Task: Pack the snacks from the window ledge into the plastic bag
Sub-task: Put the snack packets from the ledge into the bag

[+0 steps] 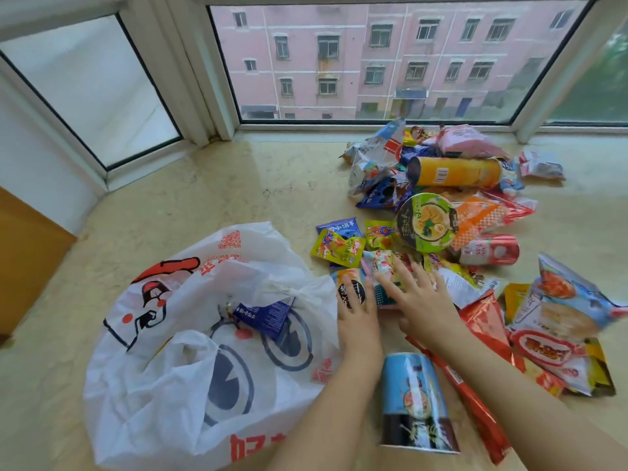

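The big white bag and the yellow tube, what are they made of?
The white bag looks like thin plastic film: it crumples and lets light through. The yellow tube seems to be glossy printed cardboard with a dark end cap, though the material is hard to confirm.

The white plastic bag [163, 362] bears a red QR code near its top edge, with a line of small red digits under it, too blurred to read; large red Chinese characters run along its lower edge and beside its printed cartoon face, upside down and illegible; the yellow chip tube [455, 172] carries a barcode label; the red can [489, 250] shows white characters, unreadable; the snack packets' printing is too small or blurred to read.
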Demonstrator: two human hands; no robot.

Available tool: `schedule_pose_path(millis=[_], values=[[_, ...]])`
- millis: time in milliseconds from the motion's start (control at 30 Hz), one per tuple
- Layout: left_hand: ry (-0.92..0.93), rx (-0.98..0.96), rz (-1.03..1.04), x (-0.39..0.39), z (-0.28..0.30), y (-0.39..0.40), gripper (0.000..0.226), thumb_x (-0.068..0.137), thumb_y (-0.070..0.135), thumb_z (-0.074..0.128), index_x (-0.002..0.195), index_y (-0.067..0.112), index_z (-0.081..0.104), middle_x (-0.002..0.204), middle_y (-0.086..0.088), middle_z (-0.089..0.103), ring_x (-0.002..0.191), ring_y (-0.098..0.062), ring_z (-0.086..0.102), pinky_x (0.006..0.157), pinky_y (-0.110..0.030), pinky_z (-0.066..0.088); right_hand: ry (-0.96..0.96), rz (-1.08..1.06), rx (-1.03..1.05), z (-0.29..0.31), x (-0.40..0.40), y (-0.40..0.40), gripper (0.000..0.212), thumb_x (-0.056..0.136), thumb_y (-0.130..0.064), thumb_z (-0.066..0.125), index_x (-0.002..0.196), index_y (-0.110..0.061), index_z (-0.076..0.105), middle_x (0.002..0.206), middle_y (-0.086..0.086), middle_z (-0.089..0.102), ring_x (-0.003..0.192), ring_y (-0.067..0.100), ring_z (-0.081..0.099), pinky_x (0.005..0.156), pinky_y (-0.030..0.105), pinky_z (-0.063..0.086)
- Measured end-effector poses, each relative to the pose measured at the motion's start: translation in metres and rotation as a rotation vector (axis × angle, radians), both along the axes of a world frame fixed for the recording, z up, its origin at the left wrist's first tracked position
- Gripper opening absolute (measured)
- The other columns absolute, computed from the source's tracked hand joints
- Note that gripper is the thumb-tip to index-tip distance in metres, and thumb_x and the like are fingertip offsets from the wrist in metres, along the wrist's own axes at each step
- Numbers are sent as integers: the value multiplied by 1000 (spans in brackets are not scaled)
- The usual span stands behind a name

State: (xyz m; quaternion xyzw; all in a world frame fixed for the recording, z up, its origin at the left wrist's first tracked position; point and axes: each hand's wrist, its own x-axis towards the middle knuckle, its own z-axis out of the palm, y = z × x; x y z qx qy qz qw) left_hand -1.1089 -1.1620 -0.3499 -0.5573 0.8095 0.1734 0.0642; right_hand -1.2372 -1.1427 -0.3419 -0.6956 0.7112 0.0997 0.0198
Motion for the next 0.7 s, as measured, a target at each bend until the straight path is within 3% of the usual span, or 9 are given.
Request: schedule_pose_path(millis=[67,133,267,333,367,433,533,600,700], values=[[-25,58,51,-8,-6,-1,108,97,16,48,113,13,-59,148,-18,-36,142,-34,-19,114,-46,25,25,-1,31,-7,1,-3,123,31,-18,89,139,-30,32,141,19,47,121,48,49,79,65,45],[-36,103,103,-13,-14,-2,95,96,9,46,138,17,-38,154,-22,-26,144,-44,-5,109,-50,34,41,-7,30,-10,3,-7,118,36,-16,89,138,-30,32,139,21,48,119,51,49,75,66,44],[-81,113,102,-20,-11,-8,75,96,-2,39,152,15,-8,151,-35,-15,138,-55,15,99,-52,45,68,-30,-14,-8,6,-16,83,66,-13,77,135,-29,34,132,24,53,108,50,55,65,60,48],[-54,-5,89,-19,-12,-11,74,84,4,63,149,16,30,145,-40,25,117,-52,50,79,-44,56,78,-26,-54,-8,5,-19,66,73,-12,70,129,-29,39,130,23,55,106,49,56,62,58,51],[-87,-29,58,-17,-12,-13,73,67,9,80,134,19,55,130,-37,49,92,-45,66,62,-38,57,84,-22,-81,-8,4,-19,59,75,-11,67,125,-28,42,128,23,56,103,48,57,60,56,51],[-88,-62,13,-15,-16,-20,70,40,17,93,107,23,74,101,-26,69,58,-30,68,41,-29,51,70,-25,-131,-7,3,-18,46,78,-13,57,120,-26,44,122,23,59,96,47,60,57,55,52],[1,-99,20,-11,31,-23,71,50,31,91,116,24,67,90,-12,69,52,-21,64,40,-26,46,-19,-51,-193,0,-1,-19,48,76,-23,62,121,-26,44,119,23,59,94,46,60,54,51,52],[65,-104,36,1,67,-17,64,83,21,69,141,19,44,109,-13,61,77,-27,68,58,-34,50,-117,-65,-230,7,-6,-18,59,69,-22,77,120,-24,47,122,18,57,97,42,59,50,45,53],[233,-21,14,26,109,6,70,90,4,53,150,22,22,131,-9,50,102,-34,61,79,-41,48,-272,-93,-339,24,-7,-13,58,65,-16,81,117,-22,56,125,9,59,101,36,61,45,32,47]])
